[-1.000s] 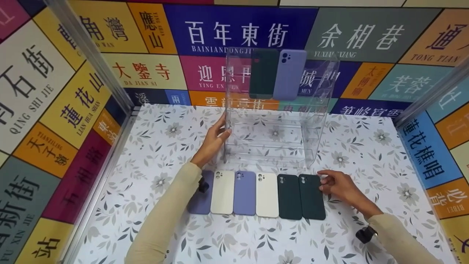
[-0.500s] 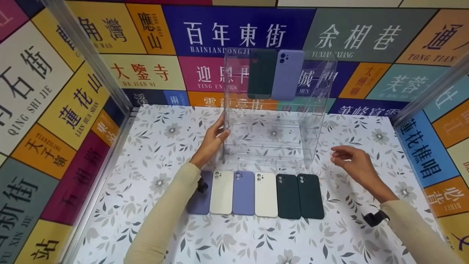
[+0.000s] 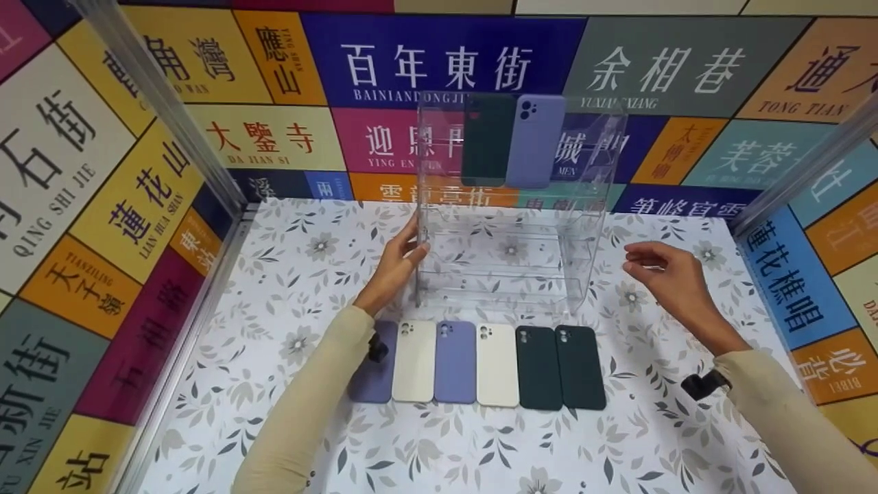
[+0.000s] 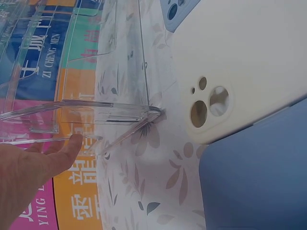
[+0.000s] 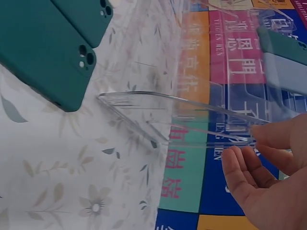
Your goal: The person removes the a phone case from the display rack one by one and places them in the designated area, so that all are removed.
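Observation:
A clear tiered display rack (image 3: 494, 281) stands upright on the table. On its top tier lean a dark green phone case (image 3: 485, 140) and a lavender phone case (image 3: 536, 140). My left hand (image 3: 394, 266) holds the rack's left side edge, thumb in front; its other fingers are partly hidden. To the right of the rack, my right hand (image 3: 665, 271) is raised with loosely bent fingers and holds nothing. A row of phone cases lies before the rack: two lavender, one of them (image 3: 455, 362) in the middle, two cream (image 3: 498, 363), and two dark green (image 3: 580, 367).
White tablecloth (image 3: 425, 446) with grey flowers covers the table. Panels of coloured street-name signs (image 3: 446, 58) form the back and side walls, with metal posts (image 3: 226, 165) at the corners. The left sleeve (image 3: 309, 398) partly covers the leftmost lavender case.
My right hand has left the rightmost dark green case and risen up and away to the rack's right side. My left hand stays on the rack; the cases have not moved.

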Demonstrator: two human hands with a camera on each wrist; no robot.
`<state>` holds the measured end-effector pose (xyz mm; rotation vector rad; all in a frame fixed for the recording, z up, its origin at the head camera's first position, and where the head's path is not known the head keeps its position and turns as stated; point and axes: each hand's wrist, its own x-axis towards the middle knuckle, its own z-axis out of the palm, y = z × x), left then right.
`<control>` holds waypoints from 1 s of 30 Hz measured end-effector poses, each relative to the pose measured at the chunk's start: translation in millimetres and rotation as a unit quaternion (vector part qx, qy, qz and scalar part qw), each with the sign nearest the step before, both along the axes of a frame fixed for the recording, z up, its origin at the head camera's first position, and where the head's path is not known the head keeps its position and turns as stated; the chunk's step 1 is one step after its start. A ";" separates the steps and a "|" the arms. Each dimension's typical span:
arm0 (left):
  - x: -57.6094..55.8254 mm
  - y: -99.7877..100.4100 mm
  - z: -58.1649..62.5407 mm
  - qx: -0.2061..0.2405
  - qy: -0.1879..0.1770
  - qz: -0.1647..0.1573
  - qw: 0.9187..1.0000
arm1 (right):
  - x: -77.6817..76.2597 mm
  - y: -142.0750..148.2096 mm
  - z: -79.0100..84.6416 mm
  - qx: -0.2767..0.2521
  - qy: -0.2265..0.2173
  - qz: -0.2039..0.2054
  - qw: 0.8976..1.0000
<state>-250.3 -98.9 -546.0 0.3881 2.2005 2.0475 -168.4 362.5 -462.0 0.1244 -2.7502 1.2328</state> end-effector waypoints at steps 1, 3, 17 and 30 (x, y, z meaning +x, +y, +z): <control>0.3 -0.1 0.2 -0.002 -0.002 0.000 1.000 | -1.6 -1.3 3.1 0.001 0.004 -0.002 1.000; 0.7 -0.2 0.4 -0.003 -0.007 -0.001 1.000 | -5.5 -3.0 8.9 0.003 0.006 -0.006 1.000; 1.2 -0.2 0.7 0.014 0.001 -0.002 1.000 | -37.4 -9.2 53.7 -0.010 0.020 -0.048 0.999; -0.1 0.5 0.2 0.013 0.005 -0.001 1.000 | -70.3 -18.2 88.9 -0.056 0.067 -0.052 0.995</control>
